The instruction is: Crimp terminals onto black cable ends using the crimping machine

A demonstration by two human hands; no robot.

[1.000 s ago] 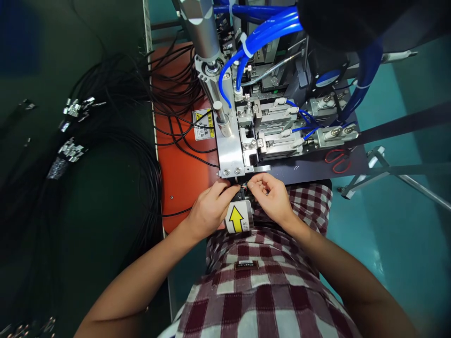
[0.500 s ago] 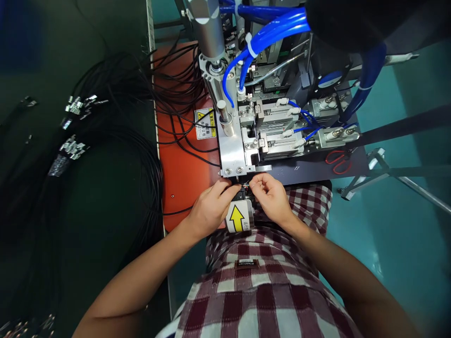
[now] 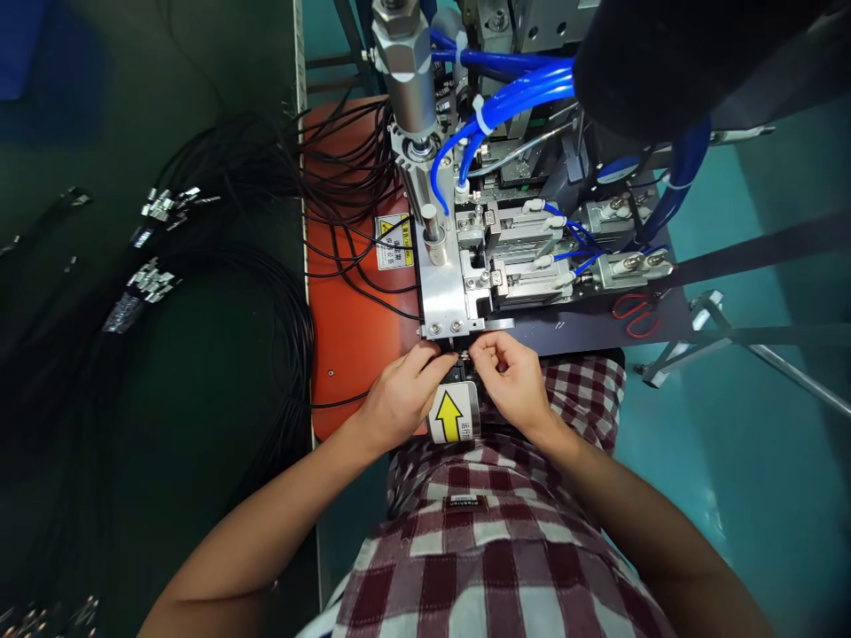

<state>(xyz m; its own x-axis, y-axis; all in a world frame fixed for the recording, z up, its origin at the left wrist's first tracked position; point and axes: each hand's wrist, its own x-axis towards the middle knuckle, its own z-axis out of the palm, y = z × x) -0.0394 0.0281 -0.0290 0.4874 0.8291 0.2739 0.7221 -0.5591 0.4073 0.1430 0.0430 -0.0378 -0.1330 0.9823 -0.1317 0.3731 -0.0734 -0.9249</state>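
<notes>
My left hand [image 3: 399,397] is closed, thumb and forefinger pinching the end of a black cable [image 3: 338,404] that comes in from the left. Opposite it, my right hand [image 3: 513,379] is closed in a pinch at the cable's tip, where a small shiny bit [image 3: 464,357] shows between the fingertips. Whether the right fingers grip the wires or a connector is too small to make out. Both hands work at the front of a metal press machine [image 3: 444,297], just above a plate with a yellow arrow [image 3: 450,415].
Bundles of black cables [image 3: 292,346] with metal connectors [image 3: 152,282] lie on the dark table at left. An orange board [image 3: 363,354] lies beside the machine. Blue air hoses [image 3: 525,93] arch overhead, and red-handled scissors [image 3: 636,316] rest on the right.
The view has shifted slightly, so the machine and cables sit a little lower and further right. Both hands keep their pinch in nearly the same place.
</notes>
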